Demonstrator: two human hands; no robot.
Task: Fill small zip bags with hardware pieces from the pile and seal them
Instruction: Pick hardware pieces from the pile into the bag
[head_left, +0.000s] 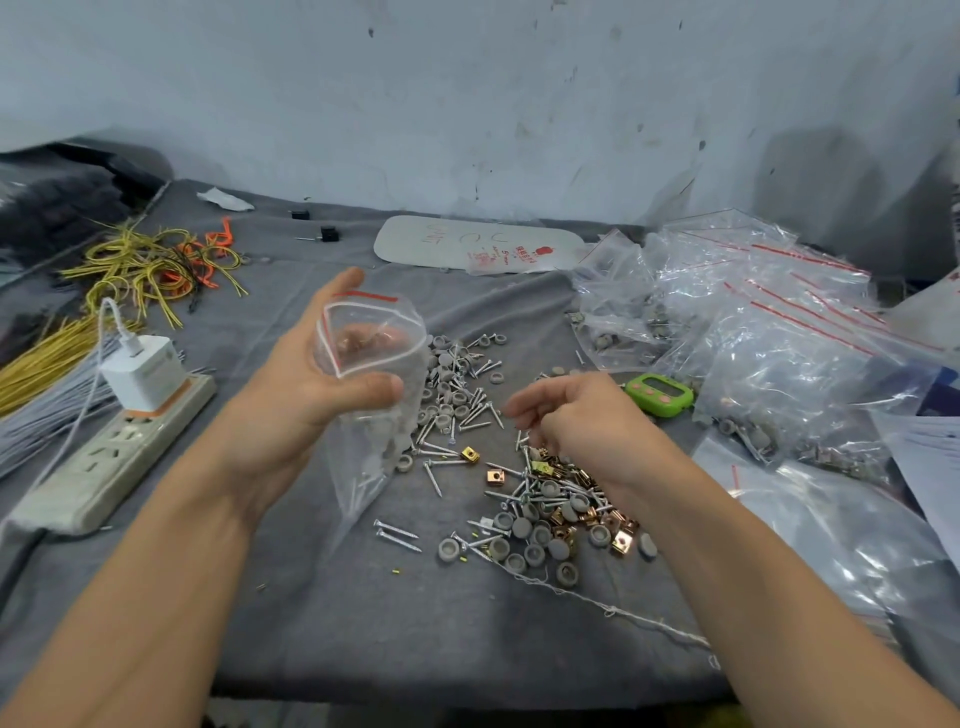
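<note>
Holding zip bag (363, 452), mouth open, in L hand (291, 384) grip; R hand (582, 415) grip curled over hardware pile (524, 519), contents can't tell.

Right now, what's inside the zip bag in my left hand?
The zip bag holds a few screws and grey caps near its bottom. The left hand covers its middle, hiding anything there.

Wall (467, 104) at the back is a pale bluish white and pretty beat up, with dark scuffs and scrapes all over. The bench (363, 623) sits right against it, with a wrinkly grey cloth (493, 296) over the whole top. Lighting's flat and even, with soft shadows on the wall at the far left and right. A white power strip (109, 457) lies on the left side.
</note>
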